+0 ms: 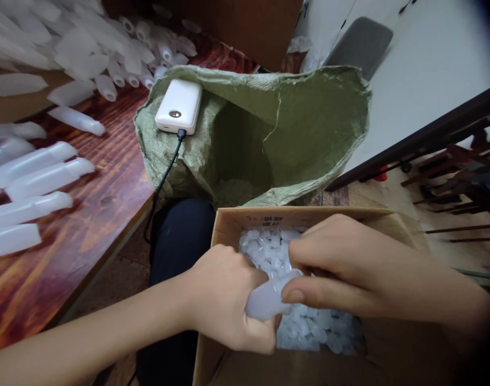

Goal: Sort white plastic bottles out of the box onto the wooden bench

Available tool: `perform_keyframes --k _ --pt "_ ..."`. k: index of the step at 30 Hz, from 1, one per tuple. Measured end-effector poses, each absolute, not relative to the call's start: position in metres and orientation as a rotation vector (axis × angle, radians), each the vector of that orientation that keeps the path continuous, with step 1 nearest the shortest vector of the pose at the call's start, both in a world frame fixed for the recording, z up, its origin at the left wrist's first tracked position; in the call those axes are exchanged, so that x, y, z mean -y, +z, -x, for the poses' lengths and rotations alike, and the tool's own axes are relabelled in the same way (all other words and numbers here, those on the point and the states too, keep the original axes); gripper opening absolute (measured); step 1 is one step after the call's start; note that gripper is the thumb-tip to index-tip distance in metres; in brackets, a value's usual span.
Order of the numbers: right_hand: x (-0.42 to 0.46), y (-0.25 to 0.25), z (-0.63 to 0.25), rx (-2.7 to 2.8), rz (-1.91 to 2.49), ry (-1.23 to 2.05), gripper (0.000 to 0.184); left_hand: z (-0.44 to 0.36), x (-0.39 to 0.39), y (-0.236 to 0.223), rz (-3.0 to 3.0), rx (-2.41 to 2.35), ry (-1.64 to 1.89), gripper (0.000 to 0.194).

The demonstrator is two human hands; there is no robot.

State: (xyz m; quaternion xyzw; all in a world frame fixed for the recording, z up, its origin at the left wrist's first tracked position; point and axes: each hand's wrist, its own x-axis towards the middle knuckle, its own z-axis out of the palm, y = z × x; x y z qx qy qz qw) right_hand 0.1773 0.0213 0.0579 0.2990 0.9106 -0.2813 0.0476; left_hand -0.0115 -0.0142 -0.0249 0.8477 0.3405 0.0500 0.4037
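Observation:
My left hand is closed around a translucent white plastic tube, held above an open cardboard box. Thumb and fingers of my right hand close on the tube's right end, the thumb lying along its near side. Part of that end is hidden by the fingers, so I cannot tell whether a separate cap is in them. Below both hands, the cardboard box holds many small clear plastic pieces, which look like caps.
On the wooden table at the left lie several finished-looking tubes and a large heap of tubes. A green woven sack stands open beyond the box. A white power bank with a black cable rests on its rim.

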Motion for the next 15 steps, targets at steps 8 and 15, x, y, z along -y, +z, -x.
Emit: perform_keyframes --k 8,15 --pt "-0.022 0.075 -0.195 -2.717 -0.909 -1.135 0.027 0.014 0.018 -0.022 -2.166 -0.886 0.086 0.027" --pt "-0.022 0.069 -0.185 -2.839 -1.088 -0.887 0.036 0.012 0.016 -0.024 -2.168 -0.894 0.114 0.026"
